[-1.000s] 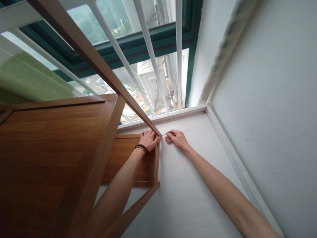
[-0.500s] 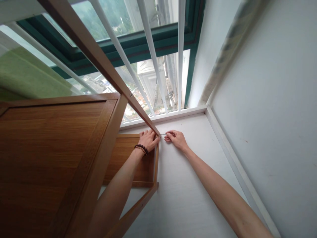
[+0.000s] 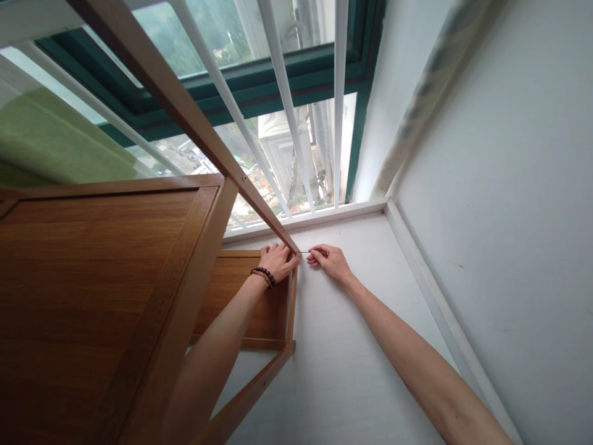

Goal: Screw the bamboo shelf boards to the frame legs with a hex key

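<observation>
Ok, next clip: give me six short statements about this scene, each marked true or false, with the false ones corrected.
1. The right hand holds a thin rod at the end of a long wooden bar. True.
2. A dark beaded bracelet is on the wrist of the left hand. True.
3. The left hand hangs free, touching nothing. False: it is on the bar's end.
4. White bars run in front of a dark green window frame. True.
5. Green cloth shows at the picture's right edge. False: it is at the left.
6. A long sleeve covers the right forearm. False: it is bare.
</observation>
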{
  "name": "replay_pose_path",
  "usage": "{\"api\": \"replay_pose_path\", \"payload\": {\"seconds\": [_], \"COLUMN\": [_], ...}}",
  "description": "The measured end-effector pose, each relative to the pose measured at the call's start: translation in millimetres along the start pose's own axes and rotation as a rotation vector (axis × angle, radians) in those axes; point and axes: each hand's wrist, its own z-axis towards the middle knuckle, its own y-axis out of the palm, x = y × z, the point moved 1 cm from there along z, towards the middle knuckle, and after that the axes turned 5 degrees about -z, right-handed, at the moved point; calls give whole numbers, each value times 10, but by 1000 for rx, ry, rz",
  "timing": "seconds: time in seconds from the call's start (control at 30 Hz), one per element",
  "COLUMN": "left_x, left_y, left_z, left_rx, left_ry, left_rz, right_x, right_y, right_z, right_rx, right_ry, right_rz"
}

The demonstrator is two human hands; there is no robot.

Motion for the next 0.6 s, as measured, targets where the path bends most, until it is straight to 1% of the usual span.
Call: {"api": "replay_pose_path", "payload": {"seconds": [0.13, 0.3, 0.43, 0.5, 0.6], "left_x": [17, 48, 46, 47, 68], "left_y": [-14, 6, 35, 49, 54], "left_z": [52, 69, 73, 80, 85], "left_rx": [-42, -32, -21, -21, -19], "left_ry": [3, -14, -23, -28, -34], "left_rz": [-14, -8, -16, -33, -85], "right_x": [24, 15, -26, -52, -85], "right_y": [17, 51, 55, 48, 26], "right_z": [-33, -106, -111, -81, -8], "right_rx": [19, 81, 93, 85, 29], "right_ry": [-70, -215, -284, -259, -96], "right_rz": [-171, -440, -536, -524, -373]}}
